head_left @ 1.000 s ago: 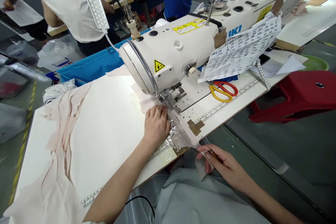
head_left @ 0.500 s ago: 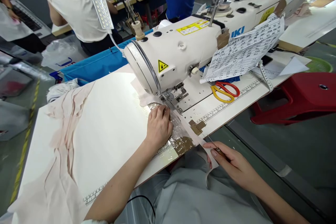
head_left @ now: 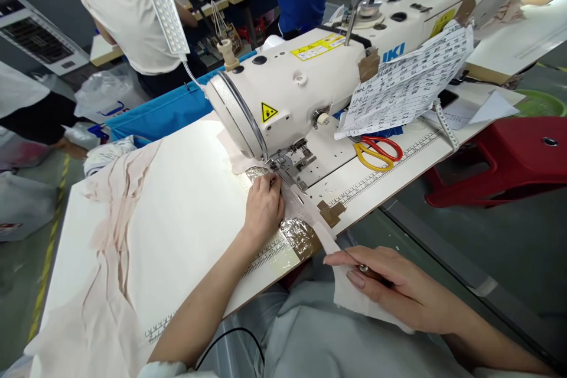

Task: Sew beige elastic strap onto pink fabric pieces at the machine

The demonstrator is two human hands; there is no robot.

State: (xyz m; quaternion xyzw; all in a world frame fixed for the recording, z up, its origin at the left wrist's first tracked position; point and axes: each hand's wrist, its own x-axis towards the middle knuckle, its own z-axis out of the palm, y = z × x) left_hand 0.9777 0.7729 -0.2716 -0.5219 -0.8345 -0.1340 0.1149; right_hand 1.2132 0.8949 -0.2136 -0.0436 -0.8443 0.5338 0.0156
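My left hand (head_left: pixel 264 204) lies beside the needle area of a white sewing machine (head_left: pixel 283 94), its fingers curled and pressed together on pale pink fabric (head_left: pixel 239 153). From there a narrow pale strip (head_left: pixel 325 236) runs over the table edge toward my lap. My right hand (head_left: pixel 394 286) is closed around an awl (head_left: pixel 371 273) with a dark wooden handle and a thin metal shaft. The strip passes by its thumb and forefinger, and a wider piece hangs beneath the palm. Whatever my left fingertips pinch is partly hidden.
Layered pink fabric pieces (head_left: pixel 117 230) lie on the table's left side. Red-and-yellow-handled scissors (head_left: pixel 378 153) rest beside the machine, below a handwritten sheet (head_left: pixel 407 82). A red stool (head_left: pixel 500 159) stands at right. An LED lamp (head_left: pixel 167 12) rises behind; other people sit beyond.
My right hand has come lower and closer to me with the awl, and a broader piece of fabric shows under it. My left hand stays by the needle. At far left, a person's arm has lowered.
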